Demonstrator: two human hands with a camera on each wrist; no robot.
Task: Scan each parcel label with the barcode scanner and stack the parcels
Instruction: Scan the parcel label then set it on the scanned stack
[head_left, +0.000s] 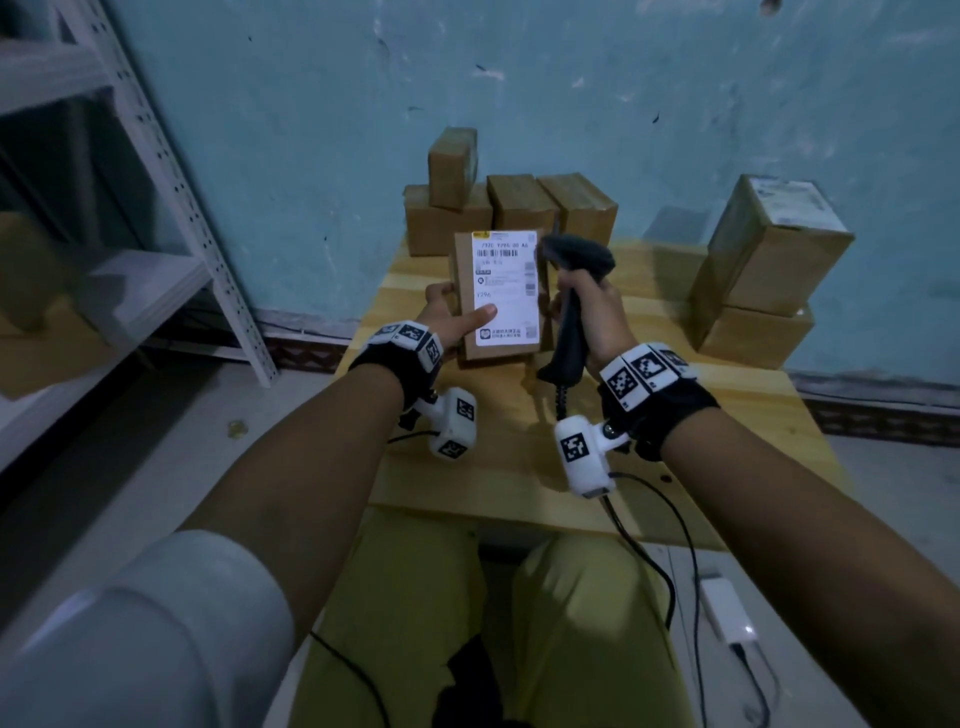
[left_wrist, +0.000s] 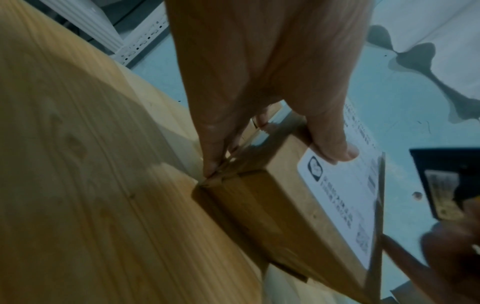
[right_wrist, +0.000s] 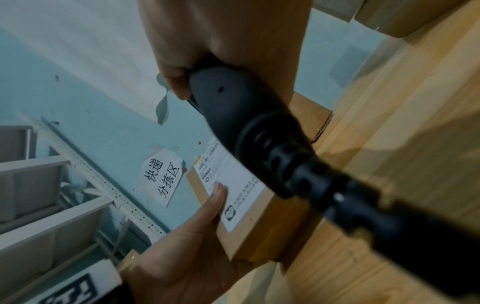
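Observation:
A small brown parcel (head_left: 498, 296) with a white shipping label (head_left: 506, 286) is tilted up over the wooden table, label facing me. My left hand (head_left: 457, 319) grips it from the left, thumb on the label and fingers behind; the parcel (left_wrist: 285, 205) and that thumb (left_wrist: 332, 139) show close up in the left wrist view. My right hand (head_left: 592, 312) grips the black barcode scanner (head_left: 574, 280) by its handle, head up beside the parcel's right edge. The right wrist view shows the scanner handle (right_wrist: 233, 102), its coiled cable and the parcel (right_wrist: 249, 209).
Several brown parcels (head_left: 509, 208) stand in a row at the table's back edge, one more on top. Two larger boxes (head_left: 769, 270) are stacked at the right. The wooden table (head_left: 519, 478) has bare space in front. A metal shelf (head_left: 156, 208) stands left.

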